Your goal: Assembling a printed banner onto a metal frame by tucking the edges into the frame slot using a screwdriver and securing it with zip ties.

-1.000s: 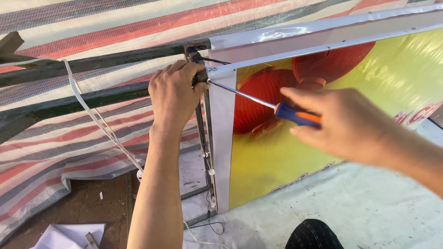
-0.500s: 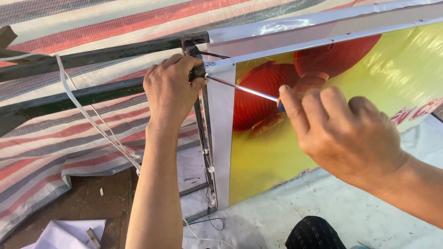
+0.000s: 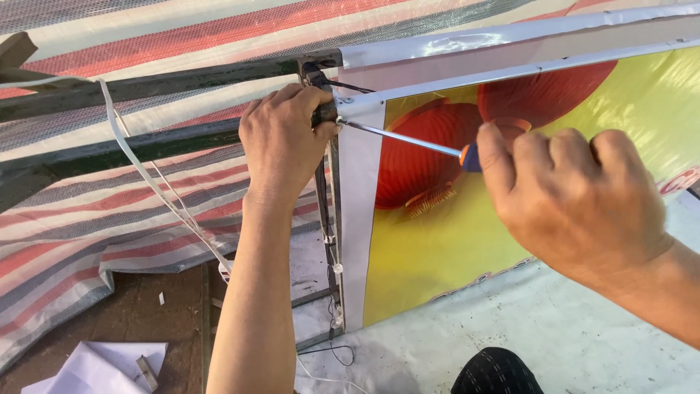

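Left hand (image 3: pixel 284 142): fingers clasp the dark metal frame corner (image 3: pixel 322 87) of the yellow-and-red printed banner panel (image 3: pixel 452 241).
Right hand (image 3: pixel 576 197): fingers wrapped around the orange-handled steel screwdriver (image 3: pixel 408 138).
Axis: shaft runs leftward, tip at the corner, beside the left fingers.

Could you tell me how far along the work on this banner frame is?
Done: the yellow banner already lies stretched over the metal frame. In hand: the left hand grips the top corner while the right hand drives a screwdriver into it. The lower corner looks untouched.
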